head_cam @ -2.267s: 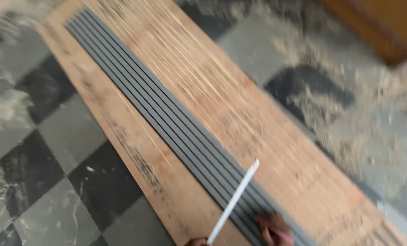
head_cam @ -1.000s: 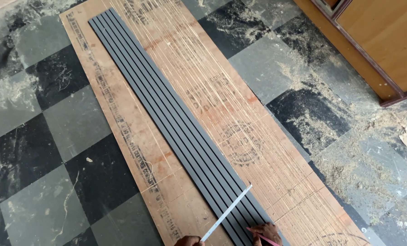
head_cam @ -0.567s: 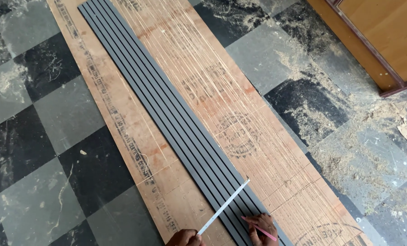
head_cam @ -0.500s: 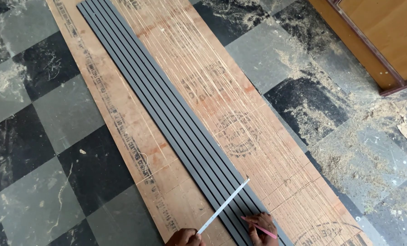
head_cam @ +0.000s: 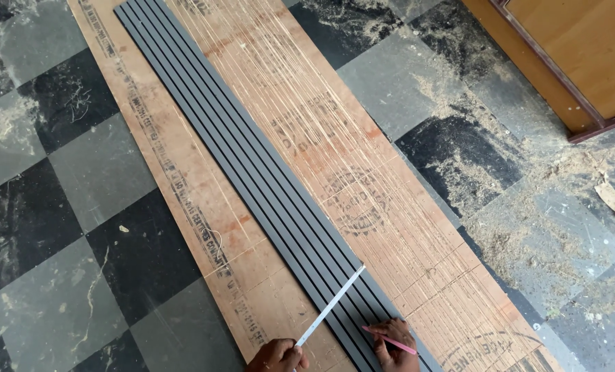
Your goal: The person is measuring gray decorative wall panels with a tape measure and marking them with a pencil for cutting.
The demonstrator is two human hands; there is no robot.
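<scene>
Right hand (head_cam: 394, 343) gripping pink pencil (head_cam: 389, 339) on grey slatted panel (head_cam: 252, 179), left hand (head_cam: 274, 356) pinching white ruler (head_cam: 330, 306) laid crosswise over panel's long axis, atop plywood (head_cam: 362, 179) on floor.

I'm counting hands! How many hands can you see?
2. The left hand is at the bottom edge, holding a white ruler. The right hand is beside it, holding a pink pencil on the grey panel. Both are partly cut off.
</scene>
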